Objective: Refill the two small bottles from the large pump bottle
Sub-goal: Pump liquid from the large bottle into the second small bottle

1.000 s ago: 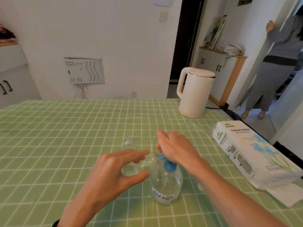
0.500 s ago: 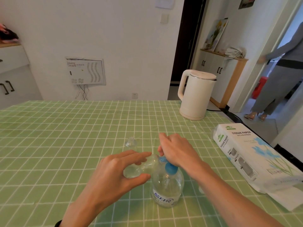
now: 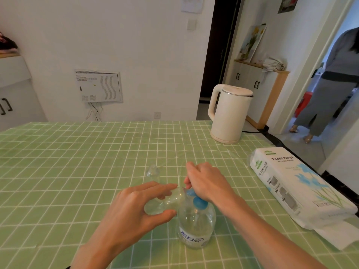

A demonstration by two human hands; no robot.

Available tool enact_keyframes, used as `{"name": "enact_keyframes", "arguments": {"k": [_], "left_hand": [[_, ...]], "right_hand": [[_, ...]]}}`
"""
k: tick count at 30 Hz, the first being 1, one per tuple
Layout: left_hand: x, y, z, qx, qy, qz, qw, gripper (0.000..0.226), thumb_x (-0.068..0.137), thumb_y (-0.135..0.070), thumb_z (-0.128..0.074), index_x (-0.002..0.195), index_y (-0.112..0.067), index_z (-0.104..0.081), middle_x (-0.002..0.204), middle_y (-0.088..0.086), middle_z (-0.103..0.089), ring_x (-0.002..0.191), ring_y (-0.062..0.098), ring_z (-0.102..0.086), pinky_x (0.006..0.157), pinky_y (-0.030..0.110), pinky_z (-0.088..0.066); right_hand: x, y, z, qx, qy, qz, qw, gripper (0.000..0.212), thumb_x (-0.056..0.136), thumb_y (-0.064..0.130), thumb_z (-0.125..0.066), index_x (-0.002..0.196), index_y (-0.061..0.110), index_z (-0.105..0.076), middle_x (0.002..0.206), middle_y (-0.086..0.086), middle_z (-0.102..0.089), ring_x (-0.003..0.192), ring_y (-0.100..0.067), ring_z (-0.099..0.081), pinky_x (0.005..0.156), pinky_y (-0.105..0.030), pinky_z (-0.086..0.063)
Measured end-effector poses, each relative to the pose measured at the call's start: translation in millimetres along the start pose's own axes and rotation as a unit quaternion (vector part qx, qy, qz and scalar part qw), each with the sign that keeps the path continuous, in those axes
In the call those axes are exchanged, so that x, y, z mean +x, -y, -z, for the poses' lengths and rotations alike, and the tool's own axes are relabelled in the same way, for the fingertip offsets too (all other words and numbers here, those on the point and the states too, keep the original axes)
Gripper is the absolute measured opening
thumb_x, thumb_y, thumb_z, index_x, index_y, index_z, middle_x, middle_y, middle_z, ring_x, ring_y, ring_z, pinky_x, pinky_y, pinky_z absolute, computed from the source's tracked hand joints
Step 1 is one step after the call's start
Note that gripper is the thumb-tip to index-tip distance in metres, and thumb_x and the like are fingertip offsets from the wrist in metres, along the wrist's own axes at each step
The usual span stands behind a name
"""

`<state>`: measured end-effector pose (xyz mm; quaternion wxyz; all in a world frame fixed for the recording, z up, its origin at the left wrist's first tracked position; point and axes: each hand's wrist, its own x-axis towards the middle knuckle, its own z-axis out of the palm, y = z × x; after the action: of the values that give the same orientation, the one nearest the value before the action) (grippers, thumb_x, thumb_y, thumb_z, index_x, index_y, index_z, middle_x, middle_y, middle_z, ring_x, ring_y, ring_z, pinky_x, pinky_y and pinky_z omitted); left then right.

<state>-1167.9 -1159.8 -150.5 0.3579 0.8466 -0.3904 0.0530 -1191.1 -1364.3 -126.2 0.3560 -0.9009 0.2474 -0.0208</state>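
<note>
The large pump bottle [image 3: 196, 226] stands upright on the green checked tablecloth [image 3: 58, 171], near the front edge. Its label carries blue characters (too blurred to read). The right hand [image 3: 207, 183] rests on the blue pump head [image 3: 200, 202], fingers curled together over it. The left hand [image 3: 136, 208] pinches a small clear bottle [image 3: 165, 202] between thumb and fingers, tilted, its mouth at the pump spout. A second small clear item [image 3: 153, 170] stands just beyond, apart from both hands. At right lies a pack marked "TISSUE PAPER" [image 3: 295, 187]; a white kettle [image 3: 229, 113] stands far right.
</note>
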Motion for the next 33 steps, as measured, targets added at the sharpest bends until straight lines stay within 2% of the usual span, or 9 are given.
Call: {"name": "enact_keyframes", "arguments": {"k": [3, 6, 9, 11, 16, 21, 25, 28, 33], "left_hand": [[-0.5, 0.7, 0.5, -0.006, 0.003, 0.002, 1.000, 0.055, 0.077, -0.068, -0.065, 0.129, -0.049, -0.070, 0.099, -0.033, -0.072, 0.098, -0.013, -0.067, 0.086, 0.015, -0.054], [0.1, 0.4, 1.1, -0.007, 0.005, 0.003, 1.000, 0.054, 0.078, -0.067, -0.069, 0.128, -0.049, -0.070, 0.099, -0.033, -0.072, 0.098, -0.013, -0.067, 0.086, 0.016, -0.055], [1.4, 1.5, -0.3, -0.005, 0.012, 0.009, 1.000, 0.051, 0.079, -0.053, -0.082, 0.128, -0.047, -0.071, 0.099, -0.031, -0.073, 0.098, -0.011, -0.068, 0.087, 0.019, -0.056], [0.9, 1.1, -0.7, 0.004, 0.016, 0.009, 1.000, 0.050, 0.079, -0.048, -0.085, 0.127, -0.048, -0.071, 0.097, -0.031, -0.072, 0.097, -0.012, -0.067, 0.086, 0.018, -0.056], [-0.2, 0.4, -1.5, 0.006, 0.007, 0.005, 1.000, 0.051, 0.077, -0.050, -0.084, 0.126, -0.050, -0.070, 0.096, -0.033, -0.072, 0.097, -0.016, -0.065, 0.084, 0.006, -0.049], [-0.4, 1.5, -1.8, -0.012, 0.001, 0.004, 1.000, 0.052, 0.077, -0.055, -0.080, 0.128, -0.051, -0.069, 0.097, -0.030, -0.073, 0.097, -0.011, -0.068, 0.086, 0.018, -0.055], [1.1, 3.1, -2.0, -0.015, -0.003, 0.005, 1.000, 0.052, 0.077, -0.063, -0.075, 0.127, -0.051, -0.071, 0.096, -0.030, -0.073, 0.097, -0.011, -0.068, 0.085, 0.009, -0.051], [1.4, 1.3, -1.5, -0.019, 0.003, 0.010, 1.000, 0.052, 0.076, -0.065, -0.073, 0.126, -0.051, -0.071, 0.096, -0.033, -0.073, 0.098, -0.013, -0.067, 0.086, 0.007, -0.049], [0.8, -0.4, -0.5, -0.018, 0.008, 0.011, 1.000, 0.050, 0.076, -0.053, -0.081, 0.126, -0.050, -0.071, 0.096, -0.033, -0.073, 0.097, -0.013, -0.067, 0.086, 0.008, -0.049]], "right_hand": [[2.3, 3.0, 1.6, -0.014, -0.002, 0.009, 1.000, 0.063, 0.107, 0.051, -0.031, 0.102, 0.007, -0.077, 0.102, -0.008, -0.080, 0.097, -0.028, -0.075, 0.101, -0.049, -0.056], [3.2, 2.4, 0.4, -0.008, -0.005, 0.008, 1.000, 0.064, 0.106, 0.052, -0.030, 0.101, 0.009, -0.077, 0.103, -0.008, -0.079, 0.098, -0.029, -0.074, 0.101, -0.049, -0.055], [2.7, -0.2, -0.8, 0.002, 0.000, -0.005, 1.000, 0.064, 0.107, 0.049, -0.032, 0.104, 0.004, -0.078, 0.105, -0.009, -0.081, 0.100, -0.029, -0.075, 0.102, -0.049, -0.056], [0.6, -1.7, -1.3, -0.002, 0.006, -0.007, 1.000, 0.063, 0.107, 0.048, -0.033, 0.103, 0.004, -0.078, 0.105, -0.009, -0.080, 0.100, -0.029, -0.075, 0.102, -0.048, -0.056], [-1.1, -0.2, -1.1, -0.016, -0.011, 0.002, 1.000, 0.063, 0.107, 0.050, -0.033, 0.100, 0.006, -0.077, 0.101, -0.008, -0.080, 0.095, -0.028, -0.075, 0.097, -0.046, -0.057], [1.9, 2.8, 0.3, -0.024, -0.026, 0.019, 0.999, 0.067, 0.107, 0.052, -0.029, 0.088, 0.003, -0.070, 0.101, -0.006, -0.080, 0.093, -0.027, -0.074, 0.095, -0.046, -0.057], [2.8, -0.1, -0.7, -0.005, -0.010, -0.005, 1.000, 0.066, 0.108, 0.052, -0.029, 0.105, 0.007, -0.077, 0.107, -0.007, -0.078, 0.100, -0.027, -0.073, 0.102, -0.049, -0.054], [0.4, -1.5, -1.8, -0.007, 0.003, -0.010, 1.000, 0.062, 0.109, 0.050, -0.029, 0.103, 0.010, -0.076, 0.107, -0.006, -0.077, 0.100, -0.026, -0.073, 0.104, -0.050, -0.053], [-1.6, 0.1, -0.7, -0.025, -0.008, -0.005, 1.000, 0.063, 0.108, 0.053, -0.028, 0.102, 0.011, -0.075, 0.106, -0.006, -0.077, 0.097, -0.027, -0.072, 0.101, -0.048, -0.054]]}}
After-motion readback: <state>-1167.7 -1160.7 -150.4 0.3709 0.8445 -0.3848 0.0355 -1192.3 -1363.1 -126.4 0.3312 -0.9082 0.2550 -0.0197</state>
